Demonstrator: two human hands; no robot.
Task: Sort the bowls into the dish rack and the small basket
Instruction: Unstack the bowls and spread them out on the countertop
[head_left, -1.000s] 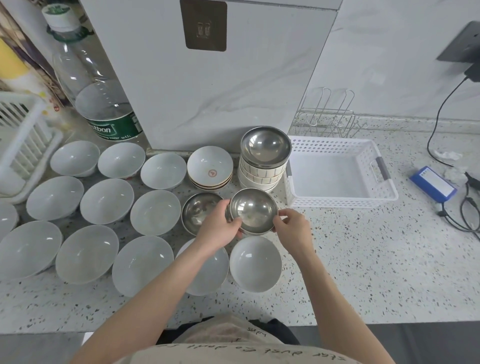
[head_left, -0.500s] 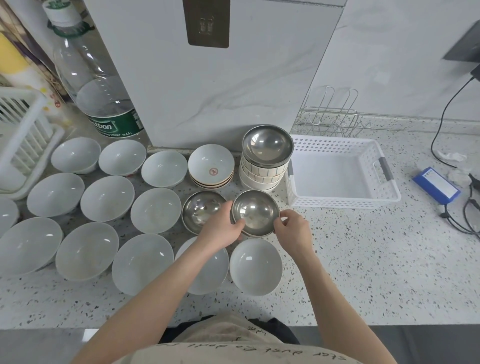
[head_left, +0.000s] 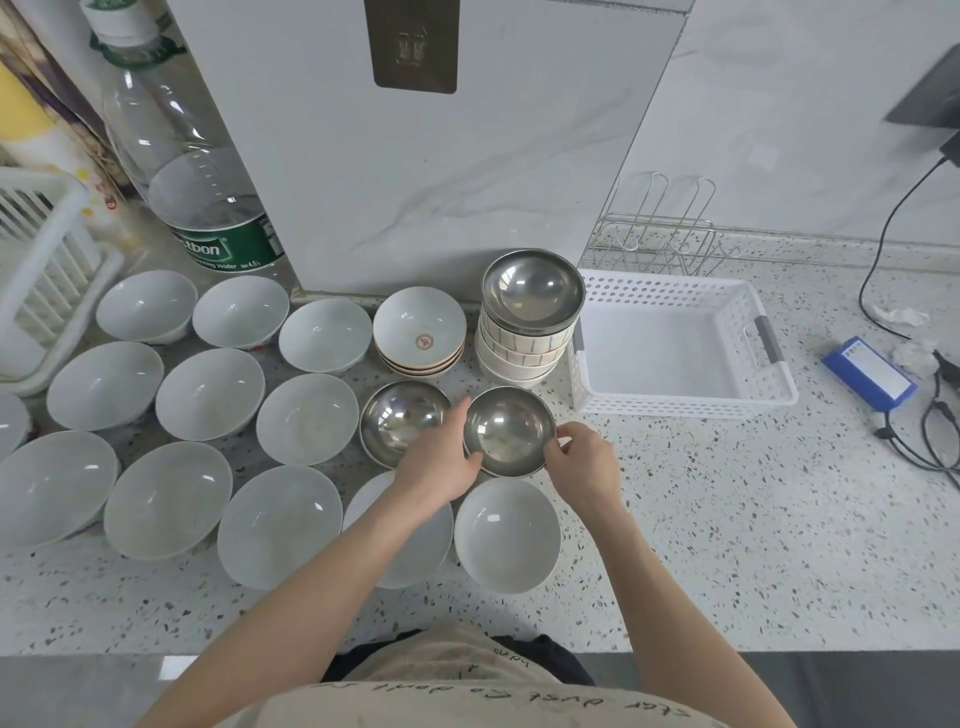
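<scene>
My left hand (head_left: 440, 460) and my right hand (head_left: 586, 464) grip opposite sides of a small steel bowl (head_left: 509, 430) at the counter's middle. A second steel bowl (head_left: 400, 418) sits just left of it. A third steel bowl (head_left: 532, 288) tops a stack of striped bowls (head_left: 519, 348) behind. Several white bowls (head_left: 210, 392) cover the counter to the left, and one white bowl (head_left: 506, 535) lies right below my hands. The small white basket (head_left: 769, 382) stands to the right with nothing in it. The white dish rack (head_left: 49, 280) is at the far left edge.
A large water bottle (head_left: 197, 202) stands at the back left. A wire rack (head_left: 660, 241) sits behind the basket. A blue box (head_left: 870, 371) and black cables (head_left: 935, 441) lie at the far right. A stack of logo bowls (head_left: 420, 332) sits by the wall panel.
Both hands stay on the steel bowl, which has hardly moved; the left hand's fingers have shifted a little along its rim.
</scene>
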